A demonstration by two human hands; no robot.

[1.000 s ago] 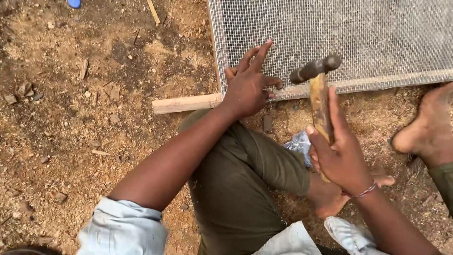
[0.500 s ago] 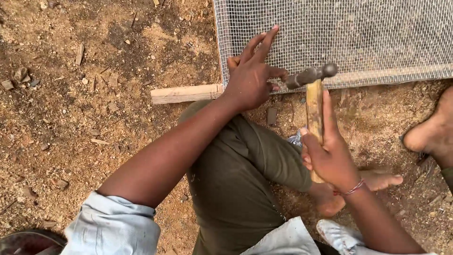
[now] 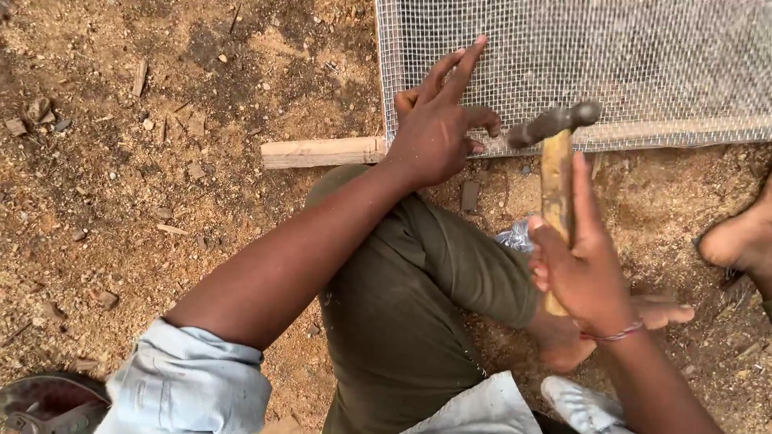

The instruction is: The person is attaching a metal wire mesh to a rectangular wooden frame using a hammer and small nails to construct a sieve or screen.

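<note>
We were mid-nailing: our left hand (image 3: 434, 137) pinned grey wire mesh (image 3: 611, 56) to the pale wooden batten (image 3: 322, 151), index finger and thumb pinched narrow; our right hand (image 3: 583, 273) gripped the wooden-handled hammer (image 3: 556, 173), needing an accurate strike.

This is an outdoor work site, a rough yard where carpentry is done straight on the bare ground (image 3: 121, 201). The surface is dry reddish-brown earth strewn with small stones, wood chips (image 3: 141, 76) and splinters. The person sits on the dirt itself, a bare foot (image 3: 736, 241) of another person resting on the soil nearby. A sheet of wire mesh (image 3: 643, 56) lies flat on the earth over a pale wooden batten (image 3: 322, 151), and a wooden-handled hammer (image 3: 555, 161) is in use above it, all pointing to hand-building done in the open air. A crumpled clear plastic bag (image 3: 515, 237) lies on the dirt.
</note>
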